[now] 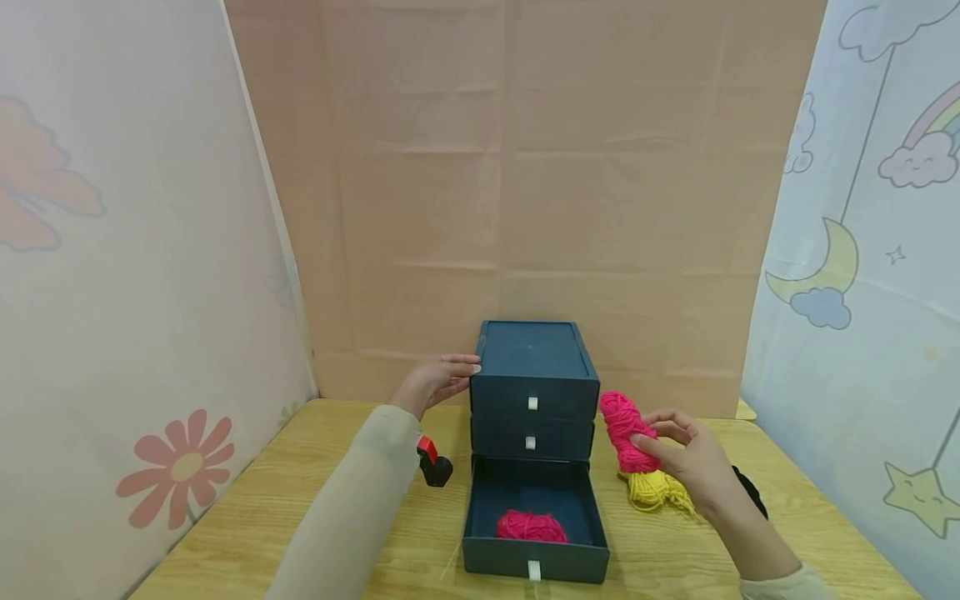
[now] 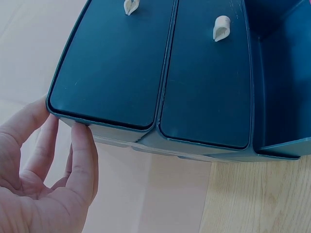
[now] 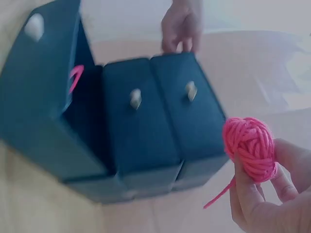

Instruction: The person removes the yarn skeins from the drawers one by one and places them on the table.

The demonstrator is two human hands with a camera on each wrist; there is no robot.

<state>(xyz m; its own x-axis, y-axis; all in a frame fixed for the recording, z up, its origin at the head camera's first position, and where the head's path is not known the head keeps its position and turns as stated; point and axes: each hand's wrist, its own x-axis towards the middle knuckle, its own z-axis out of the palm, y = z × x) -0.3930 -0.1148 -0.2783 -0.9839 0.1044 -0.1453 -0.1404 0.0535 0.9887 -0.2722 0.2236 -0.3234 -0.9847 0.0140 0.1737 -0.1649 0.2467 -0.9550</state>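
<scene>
A dark blue three-drawer box [image 1: 534,350] stands on the table with its bottom drawer [image 1: 536,557] pulled out. Inside that drawer lies a bundle of pink yarn [image 1: 531,527]. My left hand [image 1: 442,379] touches the left side of the box near its top, fingers fairly straight; in the left wrist view the fingertips [image 2: 83,133] rest against its edge. To the right of the box, my right hand [image 1: 693,458] pinches a second bundle of pink yarn [image 1: 624,429] above the table. A loose strand hangs from that bundle in the right wrist view.
Yellow yarn [image 1: 656,490] lies on the table right of the box, below my right hand. Something black [image 1: 750,490] is partly hidden behind that hand. Both upper drawers are closed, each with a white pull tab [image 1: 532,403]. Cloth-covered walls surround the wooden table [image 1: 315,467].
</scene>
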